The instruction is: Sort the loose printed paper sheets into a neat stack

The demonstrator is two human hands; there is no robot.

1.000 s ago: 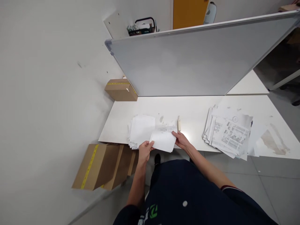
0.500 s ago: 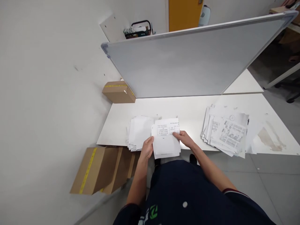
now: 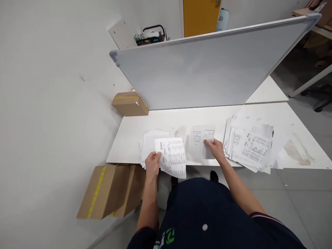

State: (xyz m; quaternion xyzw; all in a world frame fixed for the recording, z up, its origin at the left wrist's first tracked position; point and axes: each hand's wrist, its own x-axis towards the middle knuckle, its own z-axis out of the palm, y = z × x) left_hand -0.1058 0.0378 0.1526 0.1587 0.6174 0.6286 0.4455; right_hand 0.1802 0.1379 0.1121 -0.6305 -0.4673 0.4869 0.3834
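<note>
My left hand (image 3: 152,163) grips the left edge of a printed sheet with a table of small text (image 3: 172,156), held just over the front edge of the white table (image 3: 171,119). Behind it lies a stack of white papers (image 3: 149,142). My right hand (image 3: 214,147) pinches a second printed sheet (image 3: 199,141) lying flat on the table, midway between the two paper piles. To the right spreads a messy pile of printed documents (image 3: 249,143).
A large whiteboard (image 3: 202,69) leans upright along the back of the table. A cardboard box (image 3: 129,103) sits at the table's far left corner. More cardboard boxes (image 3: 109,190) lie on the floor below left. A stain (image 3: 295,153) marks the table's right end.
The two hands, which held sheets together in front of me, have parted. My right hand carried the top sheet rightwards onto the table; my left kept another sheet, now showing printed text.
</note>
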